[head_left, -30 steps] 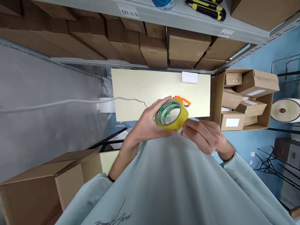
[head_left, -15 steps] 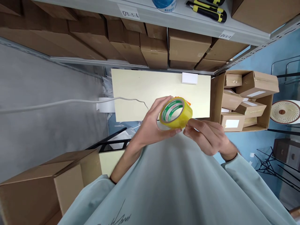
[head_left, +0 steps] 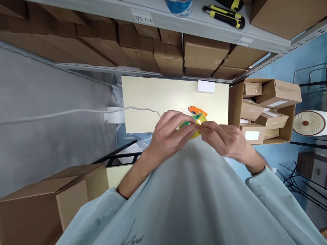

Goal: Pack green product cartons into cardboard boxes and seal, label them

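moved: since half a second ago the tape roll (head_left: 196,121) has dropped lower and tipped over, so it's mostly buried under fingers, with just a yellow edge and a bit of green core showing
left hand (head_left: 170,136): curled tight round the roll, fingers folded over the top
right hand (head_left: 224,141): thumb and forefinger pinched onto the roll's right edge, fingertips meeting the left hand's
where the roll is: right between the 2 hands, held up in front of the chest
just past the fingertips: an orange tool (head_left: 197,110) lying on the pale yellow table (head_left: 153,98)
further out: a small white box (head_left: 205,86) at the table's far edge
off to the left hand's side: white cable (head_left: 76,111) running onto the table
off to the right hand's side: open carton (head_left: 233,102) full of small parcels
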Motion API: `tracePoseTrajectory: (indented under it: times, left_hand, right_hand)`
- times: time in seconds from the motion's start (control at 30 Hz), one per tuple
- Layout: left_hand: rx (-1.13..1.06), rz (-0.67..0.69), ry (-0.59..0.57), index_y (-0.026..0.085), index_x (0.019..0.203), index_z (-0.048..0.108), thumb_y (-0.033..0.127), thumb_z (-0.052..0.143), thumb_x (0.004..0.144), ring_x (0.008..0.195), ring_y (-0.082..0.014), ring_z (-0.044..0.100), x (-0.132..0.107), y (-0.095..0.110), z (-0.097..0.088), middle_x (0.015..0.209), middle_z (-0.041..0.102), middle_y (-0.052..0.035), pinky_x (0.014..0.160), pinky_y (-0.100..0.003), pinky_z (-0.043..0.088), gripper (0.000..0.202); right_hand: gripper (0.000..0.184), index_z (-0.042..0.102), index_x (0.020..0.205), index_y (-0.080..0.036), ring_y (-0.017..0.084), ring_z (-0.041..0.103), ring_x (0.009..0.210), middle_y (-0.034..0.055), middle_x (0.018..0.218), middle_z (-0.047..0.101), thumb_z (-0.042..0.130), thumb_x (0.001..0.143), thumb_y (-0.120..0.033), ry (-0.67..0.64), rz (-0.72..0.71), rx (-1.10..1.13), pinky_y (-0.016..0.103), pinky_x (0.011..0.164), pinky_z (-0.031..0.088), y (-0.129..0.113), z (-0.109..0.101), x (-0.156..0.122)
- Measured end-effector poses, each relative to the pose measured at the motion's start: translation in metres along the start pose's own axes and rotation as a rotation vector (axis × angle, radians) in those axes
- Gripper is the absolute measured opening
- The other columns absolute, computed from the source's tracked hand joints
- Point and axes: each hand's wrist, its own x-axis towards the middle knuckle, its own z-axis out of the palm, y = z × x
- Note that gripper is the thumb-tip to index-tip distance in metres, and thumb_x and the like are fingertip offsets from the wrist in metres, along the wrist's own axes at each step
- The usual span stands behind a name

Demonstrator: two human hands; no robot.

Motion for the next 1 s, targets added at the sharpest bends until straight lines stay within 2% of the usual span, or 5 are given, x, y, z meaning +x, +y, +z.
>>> tracePoseTrajectory:
  times: [0.17,0.3,0.63,0.8,1.0]
  left_hand:
    - [0.028,-0.046,0.007,0.030,0.105,0.077,0.031,0.075,0.105,0.093,-0.0229,0.067,-0.003,-0.005,-0.006,0.098,0.078,-0.0045,0.085,-0.041,0.056,0.002]
    - [-0.028,-0.080,0.003,0.028,0.098,0.078,0.038,0.074,0.106,0.091,-0.0221,0.065,-0.002,-0.006,-0.008,0.095,0.075,-0.0050,0.082,-0.040,0.055,0.014]
    - [-0.176,-0.028,0.061,0.032,0.098,0.079,0.054,0.084,0.098,0.086,-0.0201,0.064,-0.002,-0.020,-0.007,0.087,0.072,-0.0012,0.080,-0.038,0.055,0.023]
    - [-0.238,-0.102,0.296,0.030,0.093,0.077,0.054,0.087,0.095,0.082,-0.0204,0.063,-0.005,-0.019,0.004,0.081,0.067,-0.0005,0.079,-0.039,0.057,0.026]
    - [-0.307,-0.378,0.577,0.026,0.086,0.069,0.053,0.086,0.096,0.085,-0.0193,0.066,-0.010,-0.031,0.028,0.086,0.060,-0.0008,0.081,-0.038,0.060,0.034]
  right_hand:
    - [0.057,0.053,0.160,-0.032,0.027,0.079,0.114,0.0109,0.150,0.070,0.076,0.108,-0.043,0.028,0.189,0.262,0.037,0.083,0.070,0.014,-0.009,-0.003]
    - [0.086,0.037,0.176,-0.037,0.038,0.057,0.155,0.0124,0.167,0.057,0.081,0.103,-0.052,-0.042,0.172,0.426,0.060,0.118,0.061,0.038,0.002,0.000]
    - [0.041,0.065,0.142,-0.026,0.020,0.076,0.103,0.0077,0.120,0.078,0.050,0.107,-0.011,0.039,0.249,0.626,0.031,0.085,0.062,0.023,0.092,-0.011]
    - [0.024,0.069,0.125,-0.024,0.019,0.075,0.094,0.0050,0.110,0.079,0.051,0.111,-0.034,0.070,0.563,1.084,0.031,0.084,0.063,-0.012,0.110,-0.009]
    - [0.057,0.065,0.088,-0.024,0.019,0.069,0.073,0.0023,0.081,0.073,0.056,0.105,-0.078,-0.014,0.944,1.489,0.031,0.069,0.060,-0.046,0.140,-0.005]
